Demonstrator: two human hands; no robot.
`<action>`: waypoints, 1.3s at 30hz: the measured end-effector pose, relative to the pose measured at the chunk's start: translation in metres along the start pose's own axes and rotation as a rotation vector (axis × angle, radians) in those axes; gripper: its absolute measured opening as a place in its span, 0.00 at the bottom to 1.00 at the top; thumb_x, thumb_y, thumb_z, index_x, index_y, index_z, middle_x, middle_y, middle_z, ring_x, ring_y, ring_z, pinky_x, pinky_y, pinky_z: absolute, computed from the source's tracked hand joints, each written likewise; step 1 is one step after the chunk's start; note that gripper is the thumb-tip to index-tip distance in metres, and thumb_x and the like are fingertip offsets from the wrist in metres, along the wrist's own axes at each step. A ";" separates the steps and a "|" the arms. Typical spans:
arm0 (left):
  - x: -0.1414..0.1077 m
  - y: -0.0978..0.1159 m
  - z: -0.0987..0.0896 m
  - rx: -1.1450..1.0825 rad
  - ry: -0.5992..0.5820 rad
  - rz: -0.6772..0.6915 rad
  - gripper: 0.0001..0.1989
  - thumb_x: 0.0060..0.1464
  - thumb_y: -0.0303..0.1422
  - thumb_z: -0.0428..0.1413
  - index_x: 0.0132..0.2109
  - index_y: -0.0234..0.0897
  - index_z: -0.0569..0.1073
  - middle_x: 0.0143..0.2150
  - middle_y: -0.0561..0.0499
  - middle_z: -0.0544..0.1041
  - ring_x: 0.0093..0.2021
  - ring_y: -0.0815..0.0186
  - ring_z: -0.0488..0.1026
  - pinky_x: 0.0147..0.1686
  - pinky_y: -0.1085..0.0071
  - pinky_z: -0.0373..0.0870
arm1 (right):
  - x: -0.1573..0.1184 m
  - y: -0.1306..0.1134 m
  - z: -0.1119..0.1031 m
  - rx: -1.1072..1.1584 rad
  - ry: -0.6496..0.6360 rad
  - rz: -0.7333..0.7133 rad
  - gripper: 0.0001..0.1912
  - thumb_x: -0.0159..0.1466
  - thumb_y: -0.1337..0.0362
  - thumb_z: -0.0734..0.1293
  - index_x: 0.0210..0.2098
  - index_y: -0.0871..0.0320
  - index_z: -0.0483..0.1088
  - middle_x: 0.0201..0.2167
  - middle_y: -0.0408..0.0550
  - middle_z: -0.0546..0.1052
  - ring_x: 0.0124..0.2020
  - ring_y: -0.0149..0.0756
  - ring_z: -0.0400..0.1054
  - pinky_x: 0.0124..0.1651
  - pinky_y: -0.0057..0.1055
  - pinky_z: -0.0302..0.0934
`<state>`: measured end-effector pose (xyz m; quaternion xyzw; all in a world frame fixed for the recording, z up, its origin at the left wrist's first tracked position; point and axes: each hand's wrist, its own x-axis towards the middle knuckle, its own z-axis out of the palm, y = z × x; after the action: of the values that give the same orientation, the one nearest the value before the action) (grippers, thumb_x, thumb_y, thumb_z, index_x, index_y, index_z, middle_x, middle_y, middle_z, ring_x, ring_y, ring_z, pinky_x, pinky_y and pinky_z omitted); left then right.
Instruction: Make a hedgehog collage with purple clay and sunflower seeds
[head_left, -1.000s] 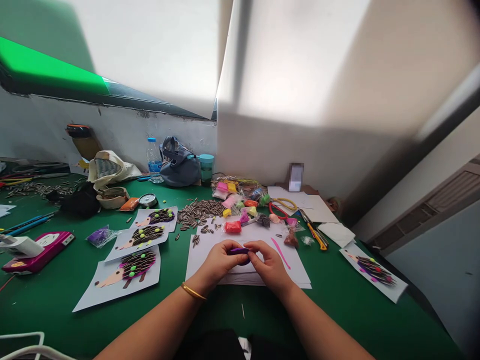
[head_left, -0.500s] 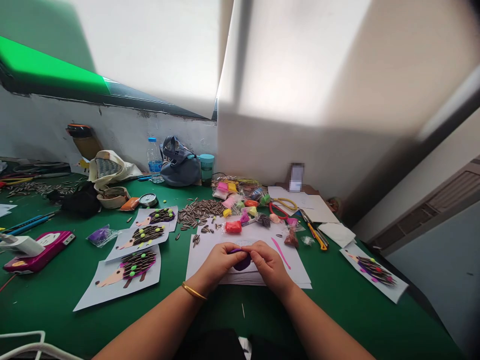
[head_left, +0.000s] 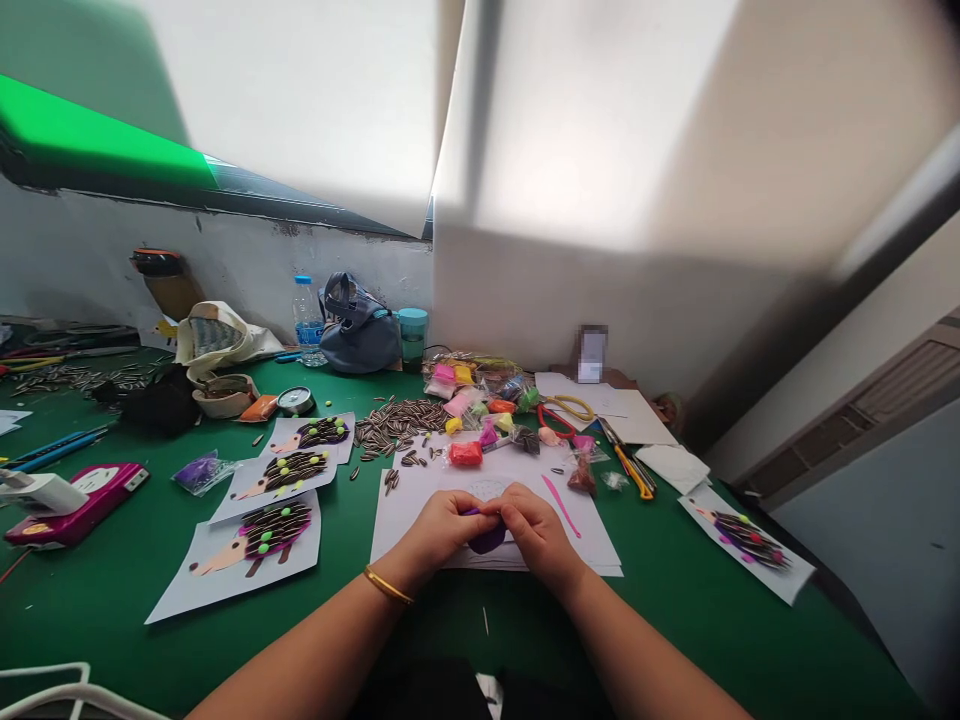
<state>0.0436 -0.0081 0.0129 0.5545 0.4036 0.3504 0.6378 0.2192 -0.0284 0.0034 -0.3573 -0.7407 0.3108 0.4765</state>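
A flattened piece of purple modelling clay (head_left: 487,536) is pinched between my two hands, partly hidden by the fingers. My left hand (head_left: 448,525), with a gold bangle at the wrist, is closed on its left edge. On the opposite edge, my right hand (head_left: 534,528) is closed too, thumbs and fingertips meeting at the top. Both hands are above a stack of white paper (head_left: 405,510). Just beyond the fingers a pale round patterned shape (head_left: 487,488) lies on the paper. A pink plastic clay tool (head_left: 561,505) rests to the right of my right hand.
Sunflower seeds (head_left: 397,425) are heaped behind the paper, beside bagged coloured clay (head_left: 466,454). Red-handled scissors (head_left: 559,415) lie at right. Hedgehog pictures (head_left: 277,530) on white sheets lie at left, another hedgehog picture (head_left: 750,540) at far right. A toothpick (head_left: 485,621) lies near the front.
My fingers have shifted slightly on the purple clay, which hangs a little lower and shows more below them. The things on the table stay where they were.
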 end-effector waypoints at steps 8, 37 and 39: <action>-0.002 0.009 -0.004 -0.010 -0.048 0.098 0.19 0.49 0.46 0.63 0.36 0.30 0.80 0.28 0.49 0.77 0.30 0.66 0.70 0.33 0.71 0.66 | 0.003 0.008 -0.002 0.021 0.056 0.089 0.13 0.66 0.55 0.66 0.46 0.50 0.76 0.40 0.48 0.77 0.44 0.40 0.70 0.50 0.38 0.64; 0.002 0.000 -0.001 -0.020 0.116 0.139 0.16 0.42 0.41 0.66 0.34 0.34 0.77 0.31 0.49 0.80 0.33 0.62 0.76 0.37 0.68 0.72 | 0.003 0.012 0.002 0.099 0.162 0.231 0.14 0.64 0.52 0.66 0.34 0.57 0.74 0.33 0.48 0.76 0.37 0.39 0.70 0.41 0.35 0.66; 0.003 0.000 -0.001 -0.012 0.131 0.149 0.15 0.42 0.41 0.66 0.32 0.34 0.76 0.30 0.50 0.79 0.32 0.63 0.75 0.35 0.68 0.72 | 0.003 0.012 0.001 0.094 0.152 0.218 0.13 0.63 0.53 0.67 0.35 0.57 0.74 0.34 0.48 0.75 0.37 0.38 0.69 0.42 0.35 0.66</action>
<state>0.0436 -0.0052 0.0122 0.5548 0.4002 0.4348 0.5856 0.2198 -0.0197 -0.0049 -0.4354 -0.6439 0.3670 0.5110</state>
